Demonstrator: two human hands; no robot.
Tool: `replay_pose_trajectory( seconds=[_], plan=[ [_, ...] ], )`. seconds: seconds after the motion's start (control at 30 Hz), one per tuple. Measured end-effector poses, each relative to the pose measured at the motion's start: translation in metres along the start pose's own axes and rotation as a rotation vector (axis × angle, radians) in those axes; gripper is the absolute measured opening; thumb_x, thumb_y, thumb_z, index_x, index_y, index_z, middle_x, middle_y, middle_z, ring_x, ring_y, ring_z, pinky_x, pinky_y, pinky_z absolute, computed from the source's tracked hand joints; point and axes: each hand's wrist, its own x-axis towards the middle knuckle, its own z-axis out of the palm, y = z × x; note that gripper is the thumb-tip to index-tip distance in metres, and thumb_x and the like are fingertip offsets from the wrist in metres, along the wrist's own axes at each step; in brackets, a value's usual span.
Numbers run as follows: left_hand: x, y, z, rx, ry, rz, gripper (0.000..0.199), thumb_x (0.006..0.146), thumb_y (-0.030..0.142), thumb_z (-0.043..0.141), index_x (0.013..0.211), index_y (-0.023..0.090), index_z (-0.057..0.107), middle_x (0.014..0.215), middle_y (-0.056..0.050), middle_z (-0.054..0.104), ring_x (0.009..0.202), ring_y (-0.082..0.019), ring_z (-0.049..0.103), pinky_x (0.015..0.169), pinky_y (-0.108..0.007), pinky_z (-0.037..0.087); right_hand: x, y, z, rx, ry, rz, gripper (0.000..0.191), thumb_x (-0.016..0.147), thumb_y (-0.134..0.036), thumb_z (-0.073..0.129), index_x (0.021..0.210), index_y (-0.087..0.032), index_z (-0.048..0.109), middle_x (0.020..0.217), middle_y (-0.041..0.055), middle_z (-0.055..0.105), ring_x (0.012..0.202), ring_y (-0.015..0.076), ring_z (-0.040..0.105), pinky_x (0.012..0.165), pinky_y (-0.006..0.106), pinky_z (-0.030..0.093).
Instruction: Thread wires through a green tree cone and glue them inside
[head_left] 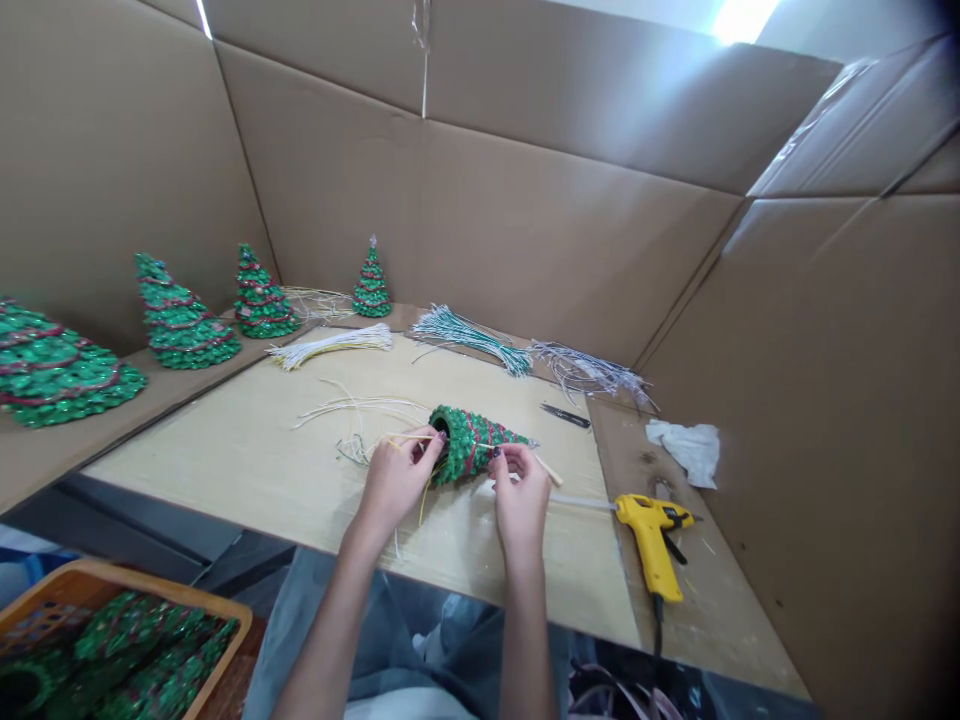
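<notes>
A green miniature Christmas tree [469, 440] with red garlands lies on its side, its hollow base facing left and its tip to the right. My left hand [401, 475] is closed at the rim of the open base, pinching a thin yellow wire. My right hand [521, 490] is closed beside the tree's front side, with a thin pale stick [551, 472] between its fingers. Loose white and yellow wires [360, 405] trail out to the left of the base. What lies inside the hollow is hidden.
Wire bundles in white [334, 345], green [472, 338] and grey-white [592, 372] lie along the back. Black snips [566, 415] and a yellow glue gun [652, 540] are at right. Finished-looking trees [184, 320] stand left and behind; an orange basket [240, 620] holds more. Cardboard walls [525, 220] enclose the table.
</notes>
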Motion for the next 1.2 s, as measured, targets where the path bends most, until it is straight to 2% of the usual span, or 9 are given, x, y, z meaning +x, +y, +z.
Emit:
replay_pose_trajectory(
  seconds=[0.2, 0.37, 0.6, 0.73, 0.8, 0.9, 1.0, 1.07, 1.2],
  plan=[
    [-0.006, 0.015, -0.017, 0.131, -0.038, 0.123, 0.036, 0.097, 0.031, 0.045, 0.068, 0.02, 0.062, 0.073, -0.005, 0.07, 0.068, -0.018, 0.063, 0.065, -0.027, 0.035, 0.005, -0.013, 0.003, -0.178, 0.009, -0.057, 0.015, 0.083, -0.027, 0.053, 0.079, -0.019, 0.065, 0.071, 0.0056, 0.07, 0.065, 0.0198, 0.065, 0.064, 0.03, 0.048],
    [-0.011, 0.021, -0.029, 0.337, -0.077, 0.234, 0.034, 0.099, 0.028, 0.042, 0.073, 0.02, 0.061, 0.075, -0.005, 0.071, 0.07, -0.019, 0.065, 0.063, -0.028, 0.034, 0.004, -0.025, 0.004, -0.329, -0.022, -0.126, 0.014, 0.084, -0.021, 0.054, 0.076, -0.02, 0.065, 0.067, 0.0047, 0.069, 0.063, 0.02, 0.063, 0.067, 0.031, 0.045],
    [-0.014, 0.027, -0.032, 0.451, -0.168, 0.321, 0.034, 0.102, 0.027, 0.039, 0.08, 0.021, 0.064, 0.078, -0.007, 0.071, 0.074, -0.022, 0.067, 0.064, -0.03, 0.036, 0.004, -0.033, 0.002, -0.464, -0.052, -0.168, 0.016, 0.086, -0.017, 0.053, 0.077, -0.022, 0.066, 0.067, 0.005, 0.068, 0.062, 0.0201, 0.061, 0.064, 0.03, 0.04],
    [-0.014, 0.029, -0.033, 0.425, -0.19, 0.308, 0.032, 0.102, 0.026, 0.04, 0.081, 0.02, 0.063, 0.08, -0.006, 0.072, 0.076, -0.021, 0.068, 0.066, -0.029, 0.035, 0.01, -0.029, -0.002, -0.453, -0.095, -0.151, 0.015, 0.088, -0.022, 0.054, 0.082, -0.022, 0.068, 0.071, 0.0042, 0.071, 0.065, 0.0191, 0.064, 0.065, 0.028, 0.043],
    [-0.015, 0.029, -0.034, 0.422, -0.199, 0.297, 0.032, 0.102, 0.027, 0.041, 0.077, 0.02, 0.061, 0.078, -0.004, 0.071, 0.075, -0.02, 0.067, 0.065, -0.029, 0.034, 0.011, -0.026, -0.015, -0.441, -0.092, -0.119, 0.017, 0.09, -0.029, 0.054, 0.094, -0.021, 0.068, 0.076, 0.0036, 0.073, 0.067, 0.0189, 0.067, 0.066, 0.027, 0.046],
    [-0.015, 0.028, -0.035, 0.412, -0.201, 0.273, 0.033, 0.1, 0.028, 0.044, 0.071, 0.02, 0.058, 0.072, -0.002, 0.067, 0.069, -0.018, 0.064, 0.063, -0.029, 0.031, 0.008, -0.019, -0.055, -0.48, 0.024, -0.025, 0.034, 0.092, -0.043, 0.049, 0.109, -0.018, 0.064, 0.081, 0.0075, 0.073, 0.069, 0.0217, 0.067, 0.063, 0.03, 0.047],
    [-0.014, 0.027, -0.032, 0.394, -0.225, 0.261, 0.032, 0.099, 0.029, 0.046, 0.07, 0.021, 0.056, 0.069, -0.001, 0.065, 0.065, -0.016, 0.06, 0.061, -0.029, 0.028, -0.001, -0.007, -0.107, -0.608, 0.145, 0.057, 0.03, 0.086, -0.044, 0.05, 0.095, -0.02, 0.064, 0.08, 0.0116, 0.07, 0.073, 0.0284, 0.064, 0.067, 0.037, 0.044],
    [-0.012, 0.027, -0.029, 0.407, -0.246, 0.258, 0.031, 0.098, 0.029, 0.047, 0.069, 0.021, 0.056, 0.068, -0.001, 0.065, 0.064, -0.017, 0.059, 0.06, -0.029, 0.026, -0.006, 0.006, -0.137, -0.778, 0.166, 0.082, 0.024, 0.08, -0.043, 0.051, 0.086, -0.023, 0.062, 0.085, 0.0133, 0.068, 0.08, 0.0316, 0.062, 0.073, 0.041, 0.043],
    [-0.01, 0.028, -0.021, 0.437, -0.256, 0.245, 0.033, 0.098, 0.03, 0.047, 0.067, 0.021, 0.055, 0.066, -0.002, 0.065, 0.062, -0.018, 0.058, 0.059, -0.03, 0.024, -0.008, 0.026, -0.171, -0.876, 0.295, 0.165, 0.019, 0.068, -0.04, 0.057, 0.077, -0.024, 0.056, 0.084, 0.0161, 0.061, 0.086, 0.038, 0.058, 0.079, 0.05, 0.042]
  ],
)
